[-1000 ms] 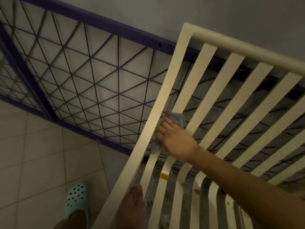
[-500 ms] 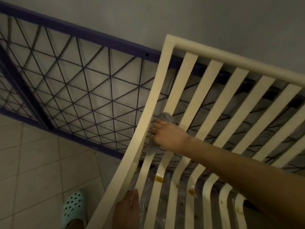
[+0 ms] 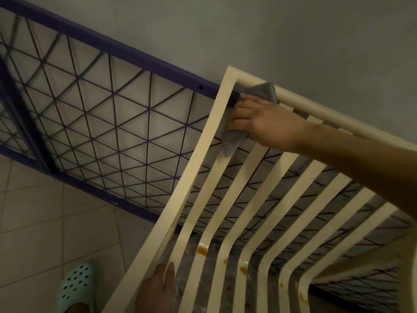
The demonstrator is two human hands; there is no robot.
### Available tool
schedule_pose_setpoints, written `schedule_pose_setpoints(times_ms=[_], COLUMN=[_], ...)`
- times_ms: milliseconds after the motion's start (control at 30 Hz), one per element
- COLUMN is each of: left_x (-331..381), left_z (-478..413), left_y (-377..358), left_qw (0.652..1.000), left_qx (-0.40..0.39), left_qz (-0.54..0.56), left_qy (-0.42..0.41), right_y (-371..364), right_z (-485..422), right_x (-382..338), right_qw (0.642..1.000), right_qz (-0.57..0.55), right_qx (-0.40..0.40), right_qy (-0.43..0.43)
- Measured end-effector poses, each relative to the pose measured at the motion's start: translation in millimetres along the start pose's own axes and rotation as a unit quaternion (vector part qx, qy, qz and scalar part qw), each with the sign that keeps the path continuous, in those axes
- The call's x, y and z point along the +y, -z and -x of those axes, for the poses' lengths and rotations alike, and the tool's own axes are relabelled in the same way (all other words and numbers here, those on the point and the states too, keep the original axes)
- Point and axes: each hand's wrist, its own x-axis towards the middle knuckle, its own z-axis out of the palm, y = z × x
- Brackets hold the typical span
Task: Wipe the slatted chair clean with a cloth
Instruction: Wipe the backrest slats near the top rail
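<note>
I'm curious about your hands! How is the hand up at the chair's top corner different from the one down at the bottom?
The right hand holds a grey cloth; the left hand holds no cloth. The right hand is at the top corner of the chair; the left hand grips its side rail low down. Both are bare and on the chair.

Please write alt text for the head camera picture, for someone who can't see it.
A right hand grips a grey cloth against the top corner of a cream slatted chair; the left hand rests on its side rail. Orange stains dot the lower slats.
</note>
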Motion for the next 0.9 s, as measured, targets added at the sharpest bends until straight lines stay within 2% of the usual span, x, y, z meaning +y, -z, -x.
schedule_pose_setpoints(times_ms=[67,233,367,533,733,833,900], left_x=[1,-1,-4,-7,-12,-11,-11], left_z=[-1,-2,0,-3,-6,-6,-7], left_y=[-1,1,0,-2,-7,-9,-11], left_qw=[1.0,1.0,0.999,0.998,0.999,0.999,0.999], left_qx=[-0.011,-0.013,-0.022,-0.023,-0.016,0.0,0.004], left_qz=[-0.01,-0.025,-0.044,-0.057,-0.048,-0.048,-0.047], left_qy=[0.009,0.008,0.009,-0.006,0.002,-0.002,0.003], right_y=[-12,-16,-12,-24,-26,-33,-25], right_z=[6,20,24,23,29,31,30], right_x=[-16,-22,-14,-23,-31,-43,-30], right_qw=[1.0,0.999,0.998,0.999,0.99,0.992,0.991], right_qz=[0.0,-0.024,-0.042,-0.04,-0.098,-0.116,-0.129], right_qx=[0.009,-0.034,-0.004,-0.017,0.035,-0.007,-0.004], right_qy=[-0.018,-0.013,-0.053,0.015,-0.09,-0.051,-0.039])
